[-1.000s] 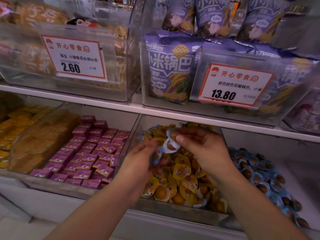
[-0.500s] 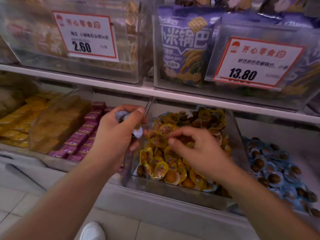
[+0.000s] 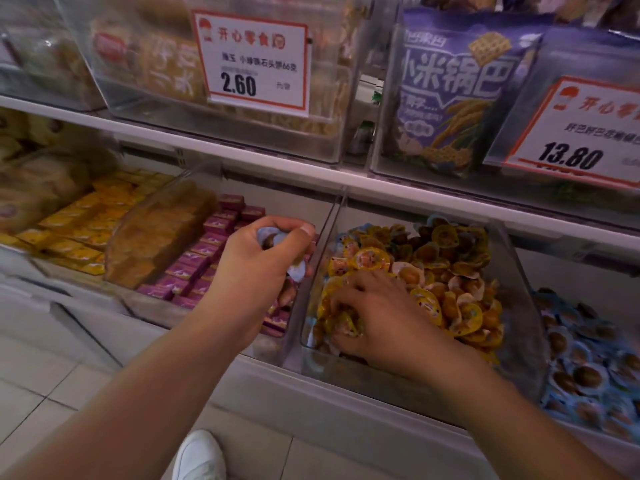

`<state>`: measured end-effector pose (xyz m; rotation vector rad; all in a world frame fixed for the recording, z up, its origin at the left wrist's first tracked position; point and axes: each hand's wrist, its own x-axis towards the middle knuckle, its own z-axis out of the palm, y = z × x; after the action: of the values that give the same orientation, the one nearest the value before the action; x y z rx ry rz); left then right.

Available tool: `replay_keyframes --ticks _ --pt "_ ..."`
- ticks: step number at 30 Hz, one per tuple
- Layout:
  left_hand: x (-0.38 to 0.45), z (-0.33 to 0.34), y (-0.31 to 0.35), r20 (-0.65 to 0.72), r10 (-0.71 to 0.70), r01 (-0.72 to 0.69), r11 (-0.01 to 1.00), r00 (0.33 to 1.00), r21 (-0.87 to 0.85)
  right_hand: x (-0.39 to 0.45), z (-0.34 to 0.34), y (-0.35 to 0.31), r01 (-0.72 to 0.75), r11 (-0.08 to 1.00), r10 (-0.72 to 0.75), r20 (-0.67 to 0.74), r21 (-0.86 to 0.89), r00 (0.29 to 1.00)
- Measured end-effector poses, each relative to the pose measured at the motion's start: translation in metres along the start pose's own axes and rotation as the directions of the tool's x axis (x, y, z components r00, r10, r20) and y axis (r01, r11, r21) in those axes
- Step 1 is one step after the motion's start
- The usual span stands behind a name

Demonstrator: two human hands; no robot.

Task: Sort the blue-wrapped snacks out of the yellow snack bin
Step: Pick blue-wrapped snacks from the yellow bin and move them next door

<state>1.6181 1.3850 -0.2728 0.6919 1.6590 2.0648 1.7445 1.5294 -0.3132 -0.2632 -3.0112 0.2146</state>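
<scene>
- Left hand — we record it raised in front of the purple-box bin, fingers and thumb curled round a small clutch of blue-wrapped snacks; one pale blue wrapper shows at the top of the fist, another pokes out below the thumb.
- Right hand — palm down inside the yellow snack bin, fingers spread and buried among the yellow-wrapped snacks at the bin's front left. We cannot tell whether the fingertips have hold of anything, since the pile covers them.
- Yellow snack bin — clear plastic, sloped walls, on the lower shelf, heaped with round yellow packets; a few blue-edged wrappers show near its back rim.
- Blue snack bin — just beside the yellow one on its right, filled with blue-wrapped rounds with dark centres.
- Purple boxes — stacked in rows in the bin to the left, behind our left hand.
- Yellow flat packets — further left on the same shelf.
- Upper shelf — price tag 2.60 on a clear bin; purple crisp bag beside price tag 13.80.
- White shoe — on the tiled floor below, between our forearms.
</scene>
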Motion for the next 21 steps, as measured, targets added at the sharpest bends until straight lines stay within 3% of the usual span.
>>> replay_keyframes --ticks 3,6,8,10,12,14,18,21 --pt "0.0 -0.001 0.001 0.011 -0.017 0.017 1.0 1.0 -0.012 0.003 -0.004 0.013 -0.115 0.982 0.101 -0.101 -0.15 0.99" --pt "0.0 -0.002 0.002 0.016 -0.019 0.019 1.0 1.0 -0.018 0.0 -0.012 0.025 -0.221 0.965 0.206 -0.117 -0.141 0.972" --pt "0.0 -0.002 0.002 0.017 -0.018 0.018 1.0 1.0 -0.012 -0.004 -0.018 0.024 -0.157 0.983 0.142 -0.146 -0.096 0.979" --pt "0.001 -0.001 0.001 0.01 -0.015 0.016 1.0 1.0 -0.007 -0.007 -0.024 0.009 -0.023 0.997 0.037 -0.202 0.069 0.979" --pt "0.002 0.002 0.001 0.003 -0.014 0.014 1.0 1.0 -0.006 -0.01 -0.025 -0.014 0.076 0.961 -0.054 -0.089 0.267 0.995" --pt "0.001 0.004 0.0 0.003 -0.014 0.014 1.0 1.0 0.005 -0.014 -0.022 -0.032 0.093 0.934 -0.131 0.088 0.346 0.987" --pt "-0.002 0.005 0.001 0.008 0.002 -0.002 0.999 1.0 0.039 -0.019 -0.019 -0.029 -0.036 0.944 -0.042 0.227 0.328 0.973" --pt "-0.003 0.004 0.001 0.006 0.014 -0.015 0.999 1.0 0.049 -0.019 -0.013 -0.029 -0.031 0.975 -0.018 0.221 0.219 0.975"
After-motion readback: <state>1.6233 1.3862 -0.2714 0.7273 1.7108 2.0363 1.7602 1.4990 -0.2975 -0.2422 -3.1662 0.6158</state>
